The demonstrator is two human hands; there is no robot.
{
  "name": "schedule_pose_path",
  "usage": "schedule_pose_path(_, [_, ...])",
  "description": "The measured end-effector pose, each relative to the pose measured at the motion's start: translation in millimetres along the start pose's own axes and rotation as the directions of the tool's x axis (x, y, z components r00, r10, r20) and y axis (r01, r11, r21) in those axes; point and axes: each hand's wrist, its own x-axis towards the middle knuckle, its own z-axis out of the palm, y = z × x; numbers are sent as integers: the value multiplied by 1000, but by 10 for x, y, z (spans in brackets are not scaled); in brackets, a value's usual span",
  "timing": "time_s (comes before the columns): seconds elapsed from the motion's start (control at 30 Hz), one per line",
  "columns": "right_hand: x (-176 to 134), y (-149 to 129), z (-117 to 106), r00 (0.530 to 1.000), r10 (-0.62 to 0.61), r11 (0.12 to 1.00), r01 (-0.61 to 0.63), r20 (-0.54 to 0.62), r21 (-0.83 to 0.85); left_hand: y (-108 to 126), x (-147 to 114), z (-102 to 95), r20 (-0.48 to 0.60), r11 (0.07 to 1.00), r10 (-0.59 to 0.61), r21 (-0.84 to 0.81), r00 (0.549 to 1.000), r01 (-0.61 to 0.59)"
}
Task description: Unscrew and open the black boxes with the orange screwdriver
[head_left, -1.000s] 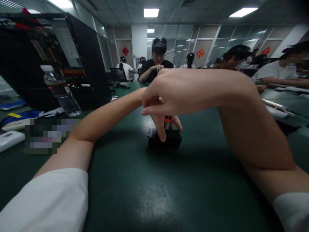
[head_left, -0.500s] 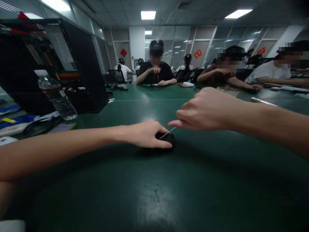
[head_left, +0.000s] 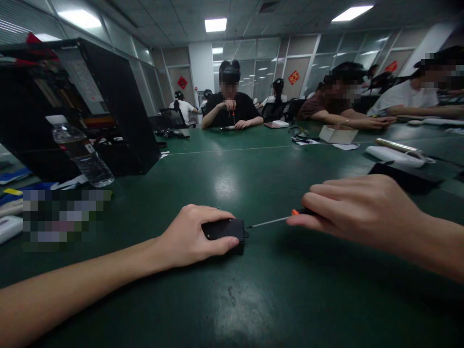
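My left hand (head_left: 199, 237) is closed around a small black box (head_left: 226, 229) that rests on the green tabletop (head_left: 232, 309). Small screw heads show on the box's top, and a little loop sticks out at its right end. In my right hand (head_left: 355, 208) is a screwdriver (head_left: 270, 222), its thin metal shaft pointing left and its orange and black handle mostly covered by my fingers. The tip lies close to the loop at the box's right end; I cannot tell whether they touch.
A black computer case (head_left: 112, 106) stands at the left, with a leaning water bottle (head_left: 81, 152) before it. A white box (head_left: 338, 134), a white device (head_left: 395, 156) and a dark flat object (head_left: 404, 177) lie to the right. Across the table sits a person in black (head_left: 232, 113).
My right hand has moved down and to the right, drawing the screwdriver's tip from above the box to its right end. The left hand and box now appear lower and further left.
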Motion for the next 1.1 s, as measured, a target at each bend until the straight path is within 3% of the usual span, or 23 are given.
schedule_pose_path(0.33, [-76, 9, -71, 1000, -11, 1000, 11, -23, 2, -63, 1, 19, 44, 997, 63, 35, 997, -65])
schedule_pose_path(0.7, [-160, -84, 275, 997, 49, 988, -57, 59, 145, -47, 11, 6, 54, 995, 88, 52, 995, -91])
schedule_pose_path(0.9, [-199, 53, 271, 996, 90, 985, -86, -21, 150, -70, 3, 15, 48, 991, 113, 63, 992, -116])
schedule_pose_path(1.1, [-185, -28, 295, 998, 59, 978, -60, 12, 199, -80, 5, 19, 35, 990, 127, 56, 991, -129])
